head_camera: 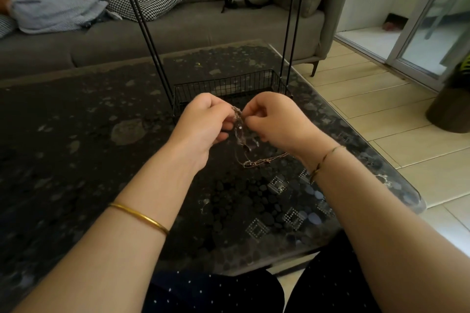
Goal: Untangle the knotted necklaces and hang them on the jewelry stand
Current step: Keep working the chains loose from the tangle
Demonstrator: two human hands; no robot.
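Fingers [250, 112] of both hands are curled in, pinching the knotted necklaces [239, 129] between them. The left hand [203, 119] and right hand [276, 119] are nearly touching, raised over the dark glass surface [76, 134]. A loose chain [264, 161] trails below (thin, blurred). The jewelry stand [229, 85], with a black wire basket base and tall uprights, is just behind the hands. There is a gold bangle [140, 217] on the left forearm.

Dark pebbled table [76, 134] bears a wire jewelry stand [229, 84].
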